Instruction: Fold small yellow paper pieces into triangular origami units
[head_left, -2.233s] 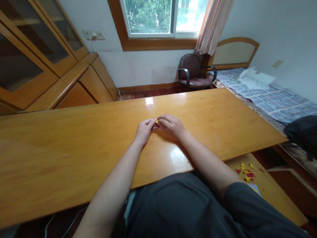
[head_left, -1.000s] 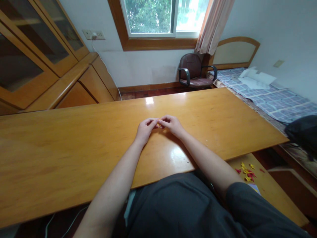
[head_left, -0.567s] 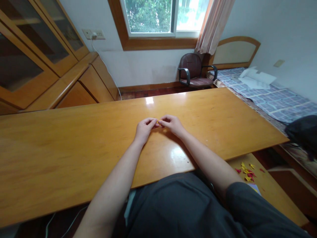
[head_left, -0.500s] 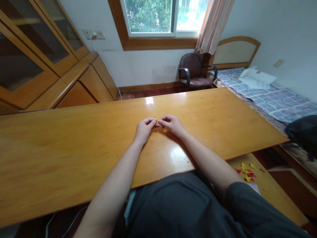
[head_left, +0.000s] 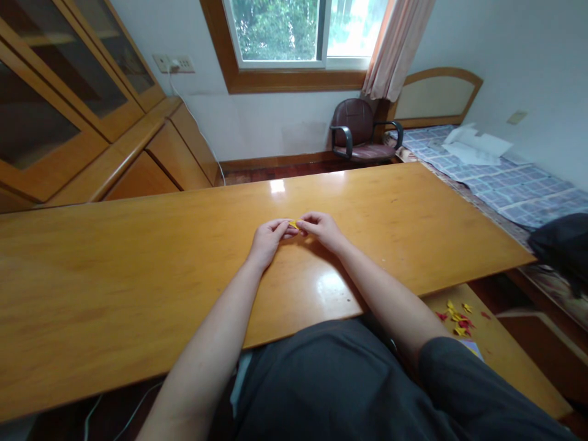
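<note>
Between my fingertips is a small piece of folded yellow paper [head_left: 294, 225], held just over the wooden table [head_left: 138, 269]. My left hand [head_left: 270, 237] pinches its left side, thumb on top. From the other side my right hand [head_left: 321, 228] grips the right end between thumb and forefinger. The fingers cover much of the paper, so its exact folded shape cannot be made out.
On a lower board at the right lie several small yellow and red folded-paper figures [head_left: 459, 318] beside a purple-edged sheet [head_left: 472, 349]. A brown armchair [head_left: 353, 125] stands beyond the table. A bed [head_left: 519, 184] and a black bag [head_left: 563, 248] are at the right.
My right hand has shifted slightly to the right, away from the left fingertips. More of the yellow paper now shows between them. My left hand is almost unmoved.
</note>
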The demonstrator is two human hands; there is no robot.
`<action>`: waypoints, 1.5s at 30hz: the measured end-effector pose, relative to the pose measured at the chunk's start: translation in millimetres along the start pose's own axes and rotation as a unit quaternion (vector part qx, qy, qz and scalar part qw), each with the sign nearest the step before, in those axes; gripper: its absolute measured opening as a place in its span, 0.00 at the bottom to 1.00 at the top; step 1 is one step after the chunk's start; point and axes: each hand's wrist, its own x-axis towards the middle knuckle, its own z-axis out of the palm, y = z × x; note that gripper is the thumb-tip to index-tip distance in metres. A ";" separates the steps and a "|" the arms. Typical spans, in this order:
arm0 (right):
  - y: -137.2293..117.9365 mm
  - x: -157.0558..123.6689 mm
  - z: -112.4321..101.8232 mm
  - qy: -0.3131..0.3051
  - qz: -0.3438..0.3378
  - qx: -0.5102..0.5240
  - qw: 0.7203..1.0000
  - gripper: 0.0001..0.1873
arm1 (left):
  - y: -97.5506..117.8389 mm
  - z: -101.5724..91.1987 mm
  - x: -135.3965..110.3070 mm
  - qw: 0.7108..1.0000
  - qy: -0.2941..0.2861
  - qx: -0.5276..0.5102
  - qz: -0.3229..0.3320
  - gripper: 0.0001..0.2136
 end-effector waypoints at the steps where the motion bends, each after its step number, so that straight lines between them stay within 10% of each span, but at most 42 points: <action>1: 0.0 -0.1 0.0 -0.001 0.001 0.002 1.000 0.19 | -0.7 -0.2 0.4 1.000 -0.002 -0.009 -0.003 0.18; 22: 6.5 1.2 1.7 -0.002 -0.004 -0.025 1.000 0.17 | 4.8 -2.4 -6.0 0.980 0.016 0.179 0.082 0.15; 45: 2.8 1.6 -6.3 0.002 0.032 0.053 0.998 0.19 | 0.5 -6.1 -0.3 0.998 0.027 0.056 0.018 0.15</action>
